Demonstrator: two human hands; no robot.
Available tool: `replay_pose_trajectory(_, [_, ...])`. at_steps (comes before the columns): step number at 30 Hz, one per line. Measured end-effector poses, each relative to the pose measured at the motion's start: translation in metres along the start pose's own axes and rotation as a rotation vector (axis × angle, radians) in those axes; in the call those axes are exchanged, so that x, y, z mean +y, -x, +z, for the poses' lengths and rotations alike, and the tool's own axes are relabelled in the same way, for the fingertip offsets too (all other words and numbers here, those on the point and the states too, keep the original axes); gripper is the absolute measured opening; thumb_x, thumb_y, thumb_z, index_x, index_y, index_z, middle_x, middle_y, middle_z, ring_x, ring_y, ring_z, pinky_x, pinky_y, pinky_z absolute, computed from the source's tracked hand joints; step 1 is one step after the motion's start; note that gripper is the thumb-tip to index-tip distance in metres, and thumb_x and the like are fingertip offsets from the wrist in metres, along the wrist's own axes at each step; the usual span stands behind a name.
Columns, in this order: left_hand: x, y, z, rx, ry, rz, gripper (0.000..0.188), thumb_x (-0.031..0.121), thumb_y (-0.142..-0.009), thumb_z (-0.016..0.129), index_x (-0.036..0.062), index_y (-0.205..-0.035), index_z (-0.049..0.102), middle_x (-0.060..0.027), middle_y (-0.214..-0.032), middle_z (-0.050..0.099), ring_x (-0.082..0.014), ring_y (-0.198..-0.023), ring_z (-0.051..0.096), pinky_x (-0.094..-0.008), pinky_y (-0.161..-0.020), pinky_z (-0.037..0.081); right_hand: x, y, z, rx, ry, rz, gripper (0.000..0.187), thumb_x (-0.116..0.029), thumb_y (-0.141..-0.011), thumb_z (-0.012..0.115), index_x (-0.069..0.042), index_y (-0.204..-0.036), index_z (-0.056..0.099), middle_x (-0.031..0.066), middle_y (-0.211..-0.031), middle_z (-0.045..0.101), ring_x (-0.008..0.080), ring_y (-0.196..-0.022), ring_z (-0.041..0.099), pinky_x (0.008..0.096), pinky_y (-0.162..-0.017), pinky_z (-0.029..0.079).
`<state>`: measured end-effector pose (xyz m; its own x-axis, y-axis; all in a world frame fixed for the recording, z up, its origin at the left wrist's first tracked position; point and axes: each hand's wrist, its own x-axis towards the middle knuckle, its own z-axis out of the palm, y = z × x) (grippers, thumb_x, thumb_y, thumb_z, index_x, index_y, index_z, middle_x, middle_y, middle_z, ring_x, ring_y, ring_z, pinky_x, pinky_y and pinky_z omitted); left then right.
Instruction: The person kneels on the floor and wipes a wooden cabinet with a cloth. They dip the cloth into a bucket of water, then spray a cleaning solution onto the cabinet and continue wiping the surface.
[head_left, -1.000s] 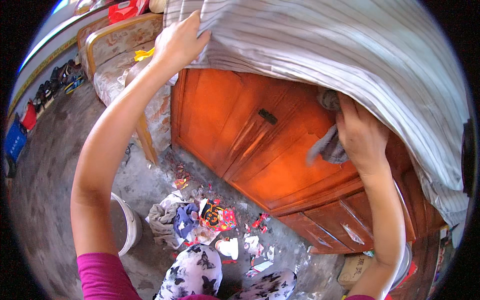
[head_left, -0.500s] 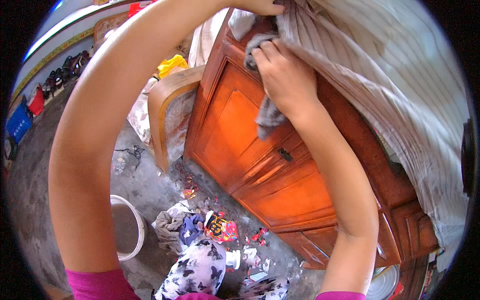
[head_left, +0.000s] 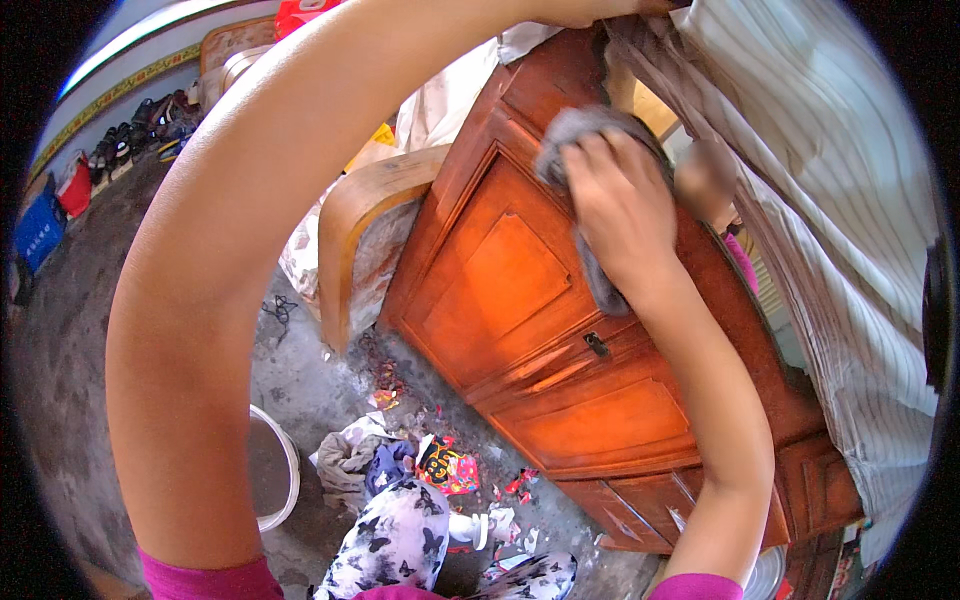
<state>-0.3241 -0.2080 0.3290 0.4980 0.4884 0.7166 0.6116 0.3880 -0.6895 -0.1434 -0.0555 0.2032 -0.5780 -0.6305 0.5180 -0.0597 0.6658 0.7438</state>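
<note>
My right hand (head_left: 622, 205) is closed over a crumpled grey cloth (head_left: 590, 125) and presses it to the upper edge of a reddish-brown wooden cabinet (head_left: 500, 265). One end of the cloth hangs below my palm. At the top edge of the view, my left hand (head_left: 590, 8) grips a striped pale curtain (head_left: 780, 190); its fingers are largely cut off. The curtain is drawn away from the cabinet, baring part of a mirror (head_left: 760, 270) with a reflection in it. A small dark metal lock plate (head_left: 597, 345) sits on the cabinet front.
A wooden-armed chair (head_left: 370, 200) stands close against the cabinet's left side. On the grey floor are a white-rimmed bucket (head_left: 292, 470), a heap of clothes (head_left: 350, 465), a colourful bag (head_left: 447, 467) and scattered scraps. Shoes (head_left: 125, 140) line the far left wall.
My left hand has moved right, pulling the curtain aside and uncovering the mirror. My right hand and the cloth have shifted right and slightly down along the cabinet's edge.
</note>
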Motion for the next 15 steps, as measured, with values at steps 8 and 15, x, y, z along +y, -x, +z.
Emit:
replay_pose_trajectory(8, [0.033,-0.012,-0.009,-0.155,-0.069,-0.153,0.025,0.017,-0.084,0.065,0.0039,-0.104,0.075,-0.0174,-0.123,0.068,-0.0318,-0.116,0.066,-0.0417,-0.095,0.055,-0.022,-0.1,0.079,0.244,-0.014,0.023,0.014,-0.016,-0.079,0.066,-0.012,-0.09,0.074,-0.0009,-0.097,0.069,0.0199,-0.108,0.062,0.0353,-0.091,0.051])
replay_pose_trajectory(15, [0.097,0.011,-0.014,0.065,0.125,-0.168,0.017,0.018,-0.083,0.062,0.0072,-0.086,0.075,-0.0117,-0.108,0.065,-0.0268,-0.11,0.065,-0.0362,-0.089,0.057,-0.024,0.023,-0.003,0.087,-0.046,0.087,0.019,-0.017,-0.078,0.065,-0.01,-0.095,0.07,0.004,-0.102,0.066,0.0247,-0.102,0.062,0.0382,-0.085,0.053])
